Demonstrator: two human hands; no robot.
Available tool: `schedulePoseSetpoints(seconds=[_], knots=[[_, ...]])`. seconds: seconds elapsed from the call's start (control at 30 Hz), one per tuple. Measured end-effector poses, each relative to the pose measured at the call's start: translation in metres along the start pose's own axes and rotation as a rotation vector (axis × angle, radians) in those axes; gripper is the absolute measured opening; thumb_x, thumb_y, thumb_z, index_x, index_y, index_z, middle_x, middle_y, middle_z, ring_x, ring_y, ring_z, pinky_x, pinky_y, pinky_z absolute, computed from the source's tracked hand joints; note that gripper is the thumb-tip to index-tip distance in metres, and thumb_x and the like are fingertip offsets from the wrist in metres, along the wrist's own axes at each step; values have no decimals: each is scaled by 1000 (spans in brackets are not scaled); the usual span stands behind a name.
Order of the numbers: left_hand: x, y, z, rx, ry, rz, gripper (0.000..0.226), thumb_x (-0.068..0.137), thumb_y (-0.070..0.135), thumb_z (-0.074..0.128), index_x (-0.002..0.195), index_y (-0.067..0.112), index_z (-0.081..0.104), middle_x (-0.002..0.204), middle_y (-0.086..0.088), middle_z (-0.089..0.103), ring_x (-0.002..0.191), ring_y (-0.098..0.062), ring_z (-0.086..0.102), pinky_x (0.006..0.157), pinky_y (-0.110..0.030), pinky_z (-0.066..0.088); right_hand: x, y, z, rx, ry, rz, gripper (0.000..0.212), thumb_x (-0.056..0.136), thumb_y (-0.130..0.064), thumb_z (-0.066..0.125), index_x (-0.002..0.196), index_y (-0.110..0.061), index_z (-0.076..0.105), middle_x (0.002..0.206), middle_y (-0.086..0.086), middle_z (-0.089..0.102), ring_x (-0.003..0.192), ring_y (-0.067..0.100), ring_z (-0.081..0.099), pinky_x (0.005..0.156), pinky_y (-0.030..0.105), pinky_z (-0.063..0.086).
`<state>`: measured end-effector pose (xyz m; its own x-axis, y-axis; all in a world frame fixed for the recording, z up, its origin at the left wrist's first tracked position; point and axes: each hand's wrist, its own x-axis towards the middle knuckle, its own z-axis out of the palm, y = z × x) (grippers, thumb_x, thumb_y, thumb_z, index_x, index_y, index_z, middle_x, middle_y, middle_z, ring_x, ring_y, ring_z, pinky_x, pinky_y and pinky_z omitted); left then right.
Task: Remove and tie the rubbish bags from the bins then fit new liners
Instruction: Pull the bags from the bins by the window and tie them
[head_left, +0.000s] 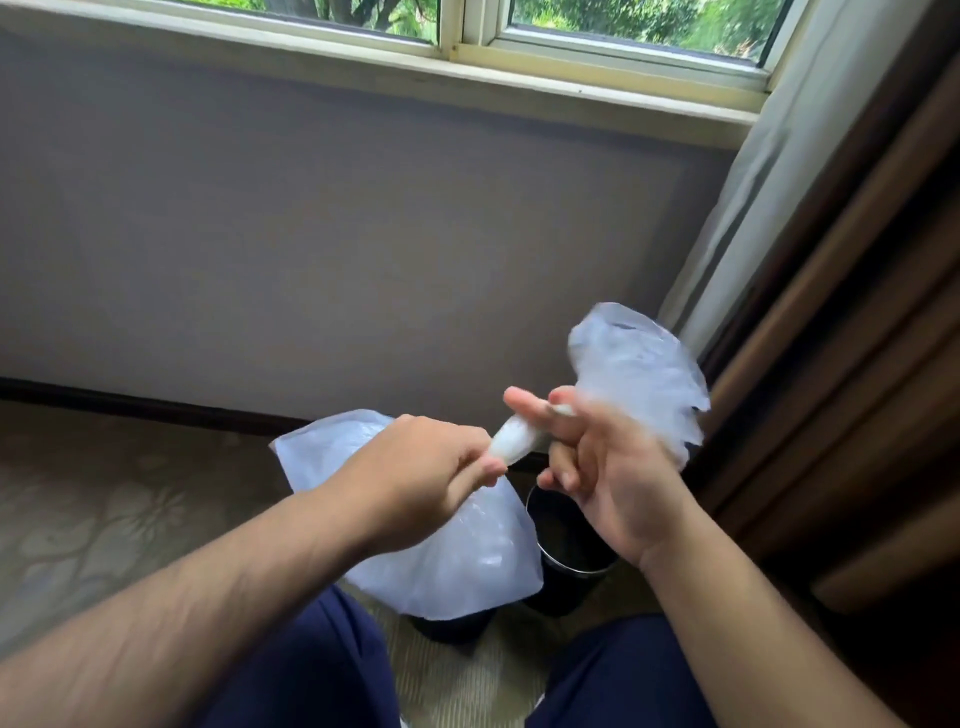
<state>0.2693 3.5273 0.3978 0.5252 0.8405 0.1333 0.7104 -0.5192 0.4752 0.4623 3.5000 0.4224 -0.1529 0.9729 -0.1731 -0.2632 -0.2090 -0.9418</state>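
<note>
A translucent white rubbish bag (457, 551) hangs in the air in front of my knees. My left hand (421, 478) grips its twisted neck (514, 441) from the left. The neck runs across the fingers of my right hand (608, 467), which curl round it, and the bag's loose top (639, 374) fans out blurred above that hand. Below the bag stands a small dark round bin (566, 551) on the floor, its open mouth partly hidden by the bag and my right hand.
The grey wall (337, 234) under a window sill lies ahead. A pale curtain (779, 171) and brown wooden panelling (852, 364) close off the right side. Patterned carpet (104, 519) spreads to the left. My dark blue trouser legs (311, 670) fill the bottom.
</note>
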Motion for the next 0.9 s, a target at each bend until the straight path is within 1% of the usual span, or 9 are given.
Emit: schedulePoseSetpoints(seconds=[0.1, 0.17, 0.27, 0.33, 0.47, 0.6, 0.73, 0.8, 0.9], knots=[[-1, 0, -3, 95, 89, 103, 36, 93, 50, 55, 67, 30, 40, 58, 9, 47, 58, -15, 47, 55, -24, 29, -1, 3, -4, -723, -22, -99, 21, 81, -13, 57, 95, -13, 71, 89, 20, 67, 69, 22, 52, 73, 42, 52], [-1, -3, -7, 106, 131, 91, 41, 91, 47, 61, 63, 36, 33, 55, 12, 42, 57, -15, 44, 55, -20, 26, 1, 8, -9, -1027, -43, -247, 11, 88, -8, 60, 92, -18, 64, 85, -4, 64, 79, 11, 57, 74, 24, 51], [-1, -7, -8, 24, 163, 27, 32, 88, 55, 56, 67, 31, 48, 57, 7, 52, 58, -17, 50, 56, -34, 38, 4, 13, -13, -1295, 18, -335, 57, 88, -27, 70, 137, -28, 42, 84, -18, 57, 76, 4, 56, 66, 17, 41], [-1, -9, -10, -107, 176, -25, 27, 87, 56, 57, 81, 30, 58, 65, 5, 61, 61, -13, 56, 58, -32, 46, 7, 18, -19, -1505, 163, -477, 73, 86, -29, 71, 146, -33, 30, 74, -16, 55, 69, 9, 57, 59, 21, 36], [-3, -12, -9, -287, 191, -70, 11, 92, 45, 63, 88, 34, 64, 68, 0, 63, 62, -16, 54, 59, -26, 43, 12, 27, -22, -1627, 355, -885, 33, 79, -25, 56, 112, -26, 65, 57, -6, 62, 47, 19, 59, 45, 22, 31], [-4, -18, -7, -303, 205, -140, 15, 94, 43, 61, 84, 35, 69, 65, 3, 62, 62, -13, 53, 64, -33, 48, 12, 26, -33, -1752, 410, -1036, 21, 81, -19, 56, 91, -19, 74, 68, -3, 64, 67, 28, 58, 57, 35, 46], [-3, -22, -10, -280, 209, -184, 17, 94, 40, 61, 81, 33, 70, 67, 7, 65, 65, -11, 56, 65, -30, 46, 12, 16, -41, -1857, 319, -915, 19, 74, -20, 55, 82, -19, 73, 99, 0, 70, 111, 30, 56, 99, 45, 36], [-2, -24, -11, -272, 230, -199, 18, 94, 39, 60, 81, 32, 70, 67, 4, 65, 66, -13, 57, 65, -32, 47, 13, 12, -39, -1812, 190, -762, 24, 71, -18, 49, 84, -18, 70, 84, -3, 67, 98, 26, 63, 111, 50, 34], [-2, -28, -13, -255, 269, -225, 18, 95, 40, 59, 81, 33, 69, 67, 2, 65, 66, -12, 57, 65, -32, 47, 8, 2, -31, -1479, 84, -419, 30, 80, -13, 46, 102, -23, 62, 71, -4, 62, 76, 22, 58, 91, 42, 49]])
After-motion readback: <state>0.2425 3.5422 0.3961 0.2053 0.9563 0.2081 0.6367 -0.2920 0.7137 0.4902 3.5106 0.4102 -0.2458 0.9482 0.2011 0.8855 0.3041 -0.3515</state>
